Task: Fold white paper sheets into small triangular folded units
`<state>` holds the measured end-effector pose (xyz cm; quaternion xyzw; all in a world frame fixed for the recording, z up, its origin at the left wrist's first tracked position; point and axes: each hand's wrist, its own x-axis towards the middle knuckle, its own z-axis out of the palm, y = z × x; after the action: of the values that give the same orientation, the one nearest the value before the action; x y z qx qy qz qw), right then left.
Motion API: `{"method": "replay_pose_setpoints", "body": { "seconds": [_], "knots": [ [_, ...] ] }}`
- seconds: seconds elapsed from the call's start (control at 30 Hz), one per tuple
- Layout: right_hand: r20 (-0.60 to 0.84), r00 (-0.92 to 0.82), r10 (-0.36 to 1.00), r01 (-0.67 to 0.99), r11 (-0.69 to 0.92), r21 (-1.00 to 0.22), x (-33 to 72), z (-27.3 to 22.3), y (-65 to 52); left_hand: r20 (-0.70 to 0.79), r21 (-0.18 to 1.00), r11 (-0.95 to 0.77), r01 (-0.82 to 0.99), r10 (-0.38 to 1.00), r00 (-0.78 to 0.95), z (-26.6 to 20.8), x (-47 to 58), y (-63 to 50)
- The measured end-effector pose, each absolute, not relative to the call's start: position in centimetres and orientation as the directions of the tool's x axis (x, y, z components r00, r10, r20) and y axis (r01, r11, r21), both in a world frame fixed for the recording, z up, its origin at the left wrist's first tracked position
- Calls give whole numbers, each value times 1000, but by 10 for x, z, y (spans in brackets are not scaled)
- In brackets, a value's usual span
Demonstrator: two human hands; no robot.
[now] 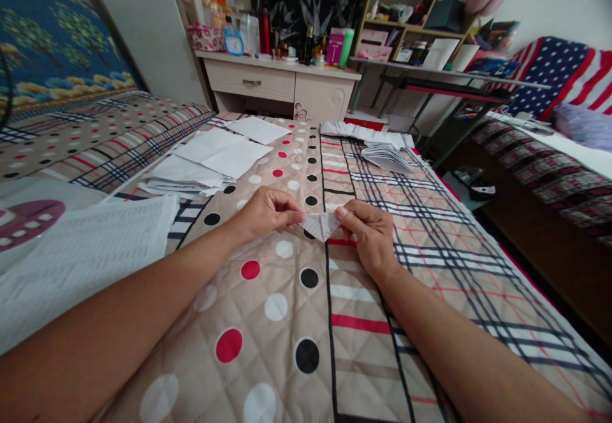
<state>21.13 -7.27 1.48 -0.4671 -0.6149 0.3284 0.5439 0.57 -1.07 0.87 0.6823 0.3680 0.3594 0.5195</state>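
I have the left hand [273, 211] and right hand [370, 229] pinched closed on either end of a small, folded white paper [321, 224], likely steadying its creases between them.

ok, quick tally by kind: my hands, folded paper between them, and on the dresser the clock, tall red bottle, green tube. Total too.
Left hand and right hand: 2
Folded paper: 1
Clock: 1
Red bottle: 1
Green tube: 1
Total: 6
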Motion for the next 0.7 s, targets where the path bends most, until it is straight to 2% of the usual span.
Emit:
{"method": "replay_pose_setpoints", "body": {
  "seconds": [0.13, 0.23, 0.33, 0.43, 0.53, 0.6, 0.7],
  "knots": [
    [241, 4, 971, 144, 238, -961, 211, 13, -70, 150, 972, -209, 105, 902, 406, 8, 3, -6],
    [131, -73, 989, 93, 137, -986, 209, 10, -68, 187, 980, -199, 29, 956, 227, 4, 3, -2],
    [56, -94, 994, 27, 59, -998, 204, 10, -69, 158, 984, -149, -101, 983, 88, 3, 6, -3],
    [49, -45, 998, -32, 48, -998, 201, 11, -70, 94, 982, -71, -172, 987, 127, 6, 13, -10],
    [41, -5, 999, -65, 40, -997, 200, 12, -70, 51, 985, -3, -171, 959, 277, 8, 19, -18],
    [34, -5, 999, -82, 33, -996, 199, 11, -70, 60, 988, -8, -151, 938, 340, 6, 23, -22],
    [26, -8, 1000, -95, 25, -995, 199, 10, -70, 110, 991, -79, -104, 938, 329, 2, 25, -22]
  ]
}}
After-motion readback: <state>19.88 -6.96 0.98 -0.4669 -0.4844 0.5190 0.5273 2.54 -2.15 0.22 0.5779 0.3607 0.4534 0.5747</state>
